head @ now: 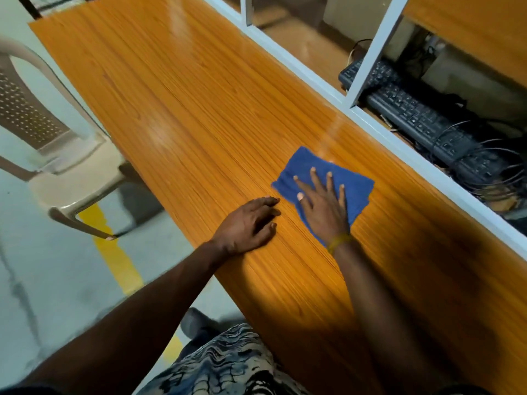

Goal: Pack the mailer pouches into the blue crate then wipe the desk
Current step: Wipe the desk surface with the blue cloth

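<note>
A blue cloth (302, 166) lies flat on the orange wood-grain desk (199, 104). My right hand (323, 205) presses down on the cloth with fingers spread. My left hand (248, 223) rests palm down on the bare desk near its front edge, just left of the cloth, holding nothing. No mailer pouches or blue crate are in view.
A white-framed partition (328, 89) runs along the desk's far edge. Behind it lie black keyboards (422, 121) and tangled cables. A beige plastic chair (57, 155) stands on the floor left of the desk, near a yellow floor line (114, 249).
</note>
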`<state>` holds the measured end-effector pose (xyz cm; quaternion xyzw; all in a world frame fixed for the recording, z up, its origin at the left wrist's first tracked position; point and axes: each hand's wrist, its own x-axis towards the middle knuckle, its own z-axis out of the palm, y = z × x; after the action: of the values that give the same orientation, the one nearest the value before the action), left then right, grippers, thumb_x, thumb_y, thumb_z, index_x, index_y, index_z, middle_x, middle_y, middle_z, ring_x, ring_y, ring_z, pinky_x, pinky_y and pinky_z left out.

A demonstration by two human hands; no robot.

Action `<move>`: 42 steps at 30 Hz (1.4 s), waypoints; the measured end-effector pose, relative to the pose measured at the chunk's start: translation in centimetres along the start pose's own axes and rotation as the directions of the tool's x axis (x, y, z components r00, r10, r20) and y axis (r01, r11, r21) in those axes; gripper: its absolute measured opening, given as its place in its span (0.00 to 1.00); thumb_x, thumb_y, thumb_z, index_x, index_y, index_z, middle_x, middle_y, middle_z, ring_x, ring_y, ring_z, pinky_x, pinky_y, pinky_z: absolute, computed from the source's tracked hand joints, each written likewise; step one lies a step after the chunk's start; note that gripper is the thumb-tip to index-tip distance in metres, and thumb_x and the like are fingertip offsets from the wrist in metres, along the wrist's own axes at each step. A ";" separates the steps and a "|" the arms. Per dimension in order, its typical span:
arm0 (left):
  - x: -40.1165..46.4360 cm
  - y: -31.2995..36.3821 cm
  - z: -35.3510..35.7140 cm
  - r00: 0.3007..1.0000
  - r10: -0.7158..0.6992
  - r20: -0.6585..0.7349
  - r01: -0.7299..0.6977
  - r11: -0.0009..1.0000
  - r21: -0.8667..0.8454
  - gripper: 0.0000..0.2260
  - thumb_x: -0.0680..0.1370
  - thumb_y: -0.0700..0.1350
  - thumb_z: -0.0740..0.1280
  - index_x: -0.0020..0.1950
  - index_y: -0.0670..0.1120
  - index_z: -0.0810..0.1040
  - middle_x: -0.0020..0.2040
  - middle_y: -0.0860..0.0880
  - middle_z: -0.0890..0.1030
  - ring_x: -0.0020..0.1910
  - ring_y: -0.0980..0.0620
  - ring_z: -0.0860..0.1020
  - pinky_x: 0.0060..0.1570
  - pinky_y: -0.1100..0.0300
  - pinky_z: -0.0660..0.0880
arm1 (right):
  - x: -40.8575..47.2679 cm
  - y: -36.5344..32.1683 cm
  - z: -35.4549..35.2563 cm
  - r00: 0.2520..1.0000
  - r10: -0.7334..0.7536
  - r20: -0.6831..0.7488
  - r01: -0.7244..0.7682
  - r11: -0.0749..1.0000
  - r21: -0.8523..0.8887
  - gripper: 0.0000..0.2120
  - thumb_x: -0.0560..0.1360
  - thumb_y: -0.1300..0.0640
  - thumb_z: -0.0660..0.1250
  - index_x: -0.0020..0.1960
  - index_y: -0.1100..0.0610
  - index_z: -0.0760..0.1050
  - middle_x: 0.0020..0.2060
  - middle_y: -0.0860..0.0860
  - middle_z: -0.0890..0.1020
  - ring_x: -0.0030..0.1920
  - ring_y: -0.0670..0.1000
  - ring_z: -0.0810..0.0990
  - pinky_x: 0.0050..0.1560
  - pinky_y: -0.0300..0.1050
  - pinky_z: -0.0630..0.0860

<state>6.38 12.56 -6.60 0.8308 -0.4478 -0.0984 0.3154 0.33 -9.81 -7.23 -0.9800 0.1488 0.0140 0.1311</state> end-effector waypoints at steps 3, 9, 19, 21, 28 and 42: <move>-1.5 -0.8 -0.9 1.000 0.008 -0.010 -0.008 1.000 -0.002 0.19 0.80 0.53 0.59 0.63 0.44 0.79 0.71 0.46 0.74 0.71 0.49 0.71 0.69 0.58 0.66 | -4.3 1.8 -0.1 0.995 -0.096 0.030 0.095 0.995 0.021 0.20 0.85 0.43 0.49 0.77 0.35 0.56 0.80 0.41 0.50 0.80 0.52 0.46 0.76 0.63 0.46; -3.4 -2.2 -1.9 1.000 0.015 -0.015 -0.014 0.999 0.035 0.15 0.81 0.48 0.62 0.64 0.43 0.79 0.71 0.45 0.74 0.70 0.49 0.71 0.69 0.63 0.62 | 0.2 -1.7 0.6 0.949 0.306 -0.070 -0.302 0.951 0.068 0.21 0.83 0.43 0.52 0.76 0.37 0.60 0.79 0.47 0.57 0.79 0.60 0.51 0.74 0.70 0.51; -5.6 -4.7 -3.7 0.998 0.062 -0.012 -0.062 0.998 -0.018 0.17 0.81 0.51 0.60 0.62 0.44 0.80 0.70 0.46 0.75 0.70 0.48 0.72 0.67 0.58 0.69 | -6.2 -3.5 1.4 1.000 0.001 0.016 -0.001 1.000 0.012 0.21 0.83 0.42 0.48 0.76 0.35 0.58 0.79 0.42 0.53 0.80 0.54 0.49 0.75 0.64 0.50; -5.8 -5.4 -4.1 0.998 0.065 0.005 -0.065 0.997 -0.036 0.17 0.81 0.52 0.61 0.62 0.45 0.80 0.71 0.47 0.75 0.71 0.48 0.72 0.67 0.54 0.72 | -4.7 -3.6 1.4 0.987 0.152 -0.045 -0.151 0.988 0.023 0.21 0.82 0.42 0.50 0.75 0.35 0.61 0.79 0.44 0.57 0.79 0.56 0.53 0.74 0.67 0.54; -6.2 -7.8 -5.4 0.998 0.069 0.011 -0.068 0.997 -0.034 0.17 0.80 0.53 0.63 0.63 0.46 0.79 0.72 0.49 0.73 0.71 0.51 0.71 0.62 0.56 0.75 | -1.6 -11.4 3.2 0.972 0.235 -0.028 -0.234 0.972 0.030 0.22 0.84 0.43 0.51 0.77 0.36 0.56 0.80 0.46 0.52 0.80 0.58 0.48 0.75 0.67 0.47; -8.1 -12.5 -9.0 0.995 0.090 0.045 -0.087 0.995 -0.053 0.17 0.79 0.54 0.64 0.63 0.46 0.80 0.71 0.49 0.74 0.68 0.51 0.73 0.59 0.56 0.76 | -1.2 -17.9 4.5 0.978 0.208 -0.020 -0.207 0.977 0.046 0.21 0.84 0.44 0.50 0.77 0.37 0.56 0.80 0.46 0.51 0.80 0.57 0.46 0.76 0.66 0.46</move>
<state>14.24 27.99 -8.12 0.7993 -0.4889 -0.1151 0.3298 4.50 8.23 -6.98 -0.9562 0.2520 0.0122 0.1485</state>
